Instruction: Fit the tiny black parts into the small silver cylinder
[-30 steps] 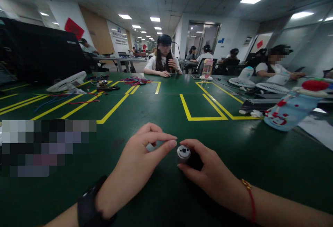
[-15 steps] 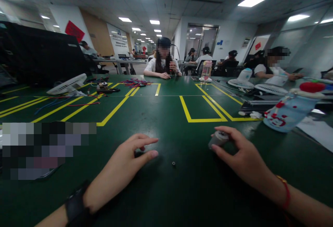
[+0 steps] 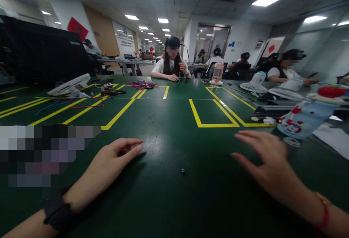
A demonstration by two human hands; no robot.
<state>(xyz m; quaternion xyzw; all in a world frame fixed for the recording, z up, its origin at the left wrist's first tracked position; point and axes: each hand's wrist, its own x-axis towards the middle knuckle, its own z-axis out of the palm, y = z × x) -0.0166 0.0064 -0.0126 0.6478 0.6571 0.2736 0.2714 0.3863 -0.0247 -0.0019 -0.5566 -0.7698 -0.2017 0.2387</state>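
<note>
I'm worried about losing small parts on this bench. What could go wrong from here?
The tiny dark part lies loose on the dark green table between both hands; it blends in and could be swept off or lost. The right hand, fingers spread, hovers close to the blue bottle lying on its side, which a nudge might roll.
</note>
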